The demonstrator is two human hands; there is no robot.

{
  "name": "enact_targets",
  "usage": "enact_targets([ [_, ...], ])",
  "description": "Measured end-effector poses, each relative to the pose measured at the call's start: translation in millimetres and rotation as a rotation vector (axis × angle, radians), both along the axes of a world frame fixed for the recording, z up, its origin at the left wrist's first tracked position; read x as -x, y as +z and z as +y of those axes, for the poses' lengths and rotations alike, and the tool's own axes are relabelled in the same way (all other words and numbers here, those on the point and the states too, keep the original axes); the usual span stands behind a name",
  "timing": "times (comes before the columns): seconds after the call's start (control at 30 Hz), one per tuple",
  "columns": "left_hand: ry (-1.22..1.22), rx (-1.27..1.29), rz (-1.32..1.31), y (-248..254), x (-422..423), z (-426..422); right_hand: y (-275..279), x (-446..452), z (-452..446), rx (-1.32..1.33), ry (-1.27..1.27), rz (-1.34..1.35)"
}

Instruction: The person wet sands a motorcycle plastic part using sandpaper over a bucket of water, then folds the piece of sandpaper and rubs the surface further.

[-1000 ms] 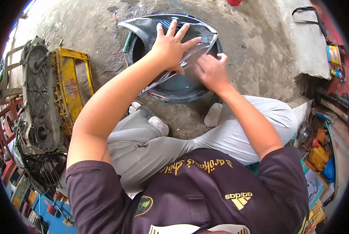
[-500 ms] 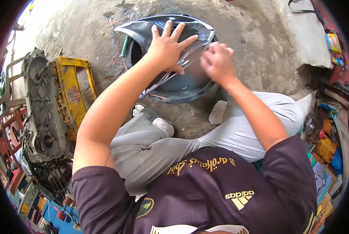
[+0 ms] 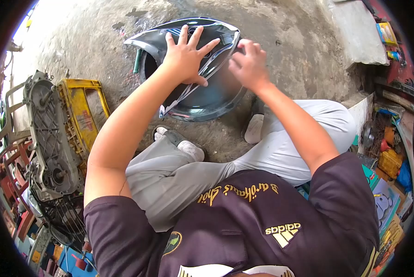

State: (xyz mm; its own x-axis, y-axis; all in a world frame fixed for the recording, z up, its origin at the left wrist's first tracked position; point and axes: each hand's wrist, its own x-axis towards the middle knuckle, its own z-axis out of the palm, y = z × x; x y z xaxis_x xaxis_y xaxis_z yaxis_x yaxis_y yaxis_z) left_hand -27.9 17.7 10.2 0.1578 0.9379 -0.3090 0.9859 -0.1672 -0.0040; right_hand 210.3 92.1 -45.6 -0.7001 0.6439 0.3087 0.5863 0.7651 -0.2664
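Observation:
A glossy black panel with silver edges [image 3: 157,39] lies tilted across a round dark basin [image 3: 202,111] on the floor. My left hand [image 3: 186,57] rests flat on the panel, fingers spread. Close to the panel's right edge is my right hand [image 3: 249,63], its fingers curled and partly blurred; whether it holds anything is too small to make out. Murky water shows in the basin below the panel. At the basin's left rim a green rod-like piece [image 3: 137,61] stands out.
On the left are a metal engine casing [image 3: 50,134] and a yellow crate [image 3: 81,115]. A concrete slab [image 3: 358,39] is at the upper right, and mixed tools and parts [image 3: 389,159] fill the right side. My feet in sandals [image 3: 188,150] flank the basin's near side.
My right hand has moved up along the panel's right edge. My left hand stays spread on the panel. The whole view has shifted slightly, with the basin now further left.

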Motion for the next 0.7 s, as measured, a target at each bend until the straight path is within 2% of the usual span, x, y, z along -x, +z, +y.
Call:
enact_targets([
  [0.1, 0.0, -0.004, 0.013, 1.7, -2.2, 3.6, -1.8, 4.3, -14.9, 0.025, 0.127, 0.043],
  [0.23, -0.004, 0.002, -0.004, 2.1, 0.2, 2.0, 0.6, -1.5, 6.0, 0.025, -0.026, 0.077],
  [0.37, -0.015, 0.0, -0.012, 2.3, 1.9, 1.8, 1.0, 10.0, -20.5, 0.069, 0.232, 0.136],
  [0.43, -0.026, 0.0, -0.009, 2.9, 2.9, 2.6, -0.2, 7.9, -11.9, 0.082, 0.193, 0.129],
  [0.5, -0.021, 0.0, -0.021, 2.9, 2.0, 1.6, -9.0, 4.4, -1.5, 0.064, 0.018, 0.147],
  [0.57, -0.02, 0.011, -0.004, 3.7, 0.9, 2.3, -4.5, 7.5, -9.2, 0.069, 0.033, 0.134],
  [0.63, -0.025, 0.024, 0.014, 3.9, -0.9, 4.2, -1.8, 11.5, -19.9, 0.071, 0.24, 0.145],
  [0.7, -0.009, 0.012, -0.012, 3.6, 0.1, 2.5, -3.3, 5.5, -7.8, 0.045, 0.188, 0.12],
])
